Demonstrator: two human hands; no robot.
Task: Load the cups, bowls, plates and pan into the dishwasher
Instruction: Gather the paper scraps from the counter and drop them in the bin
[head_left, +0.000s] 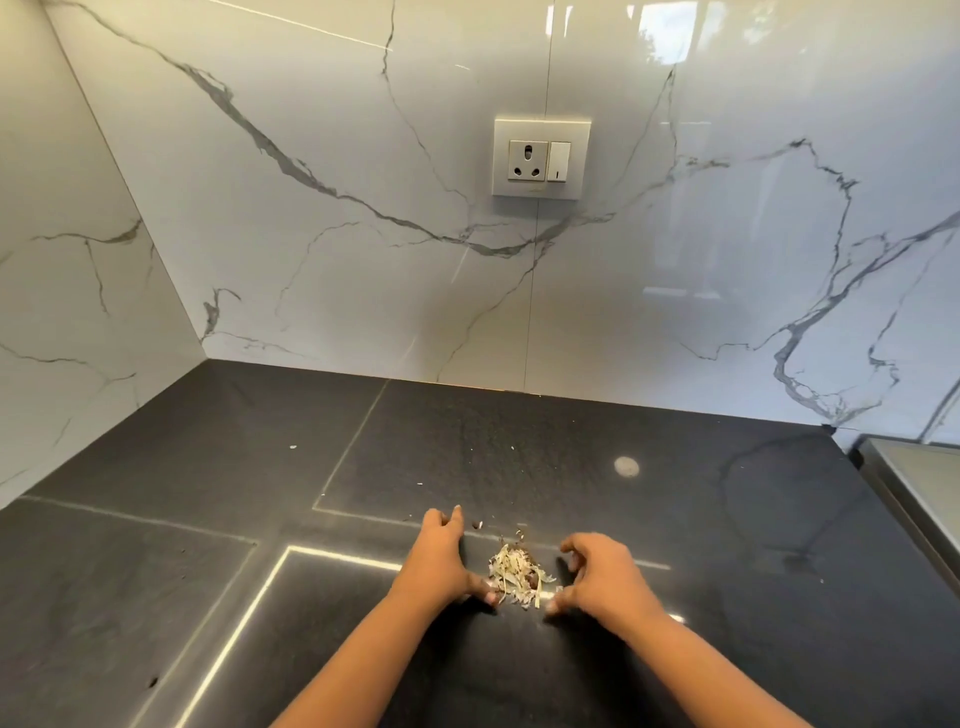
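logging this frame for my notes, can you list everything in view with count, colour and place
countertop: one, dark grey, fills the lower half
scraps pile: one, pale shreds with brown bits, near counter edge between the hands
loose crumbs: a few, pale, scattered on counter
backsplash: white marble with grey veins, behind and left
socket plate: one, off-white, on the back wall
metal edge: one, grey, far right
left hand: left of pile, touching counter
right hand: right of pile, fingers curled

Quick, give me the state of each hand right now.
Left hand: open, fingers straight, edge on the countertop beside the scraps.
Right hand: open, fingers loosely curled, holding nothing, cupping the scraps' other side.
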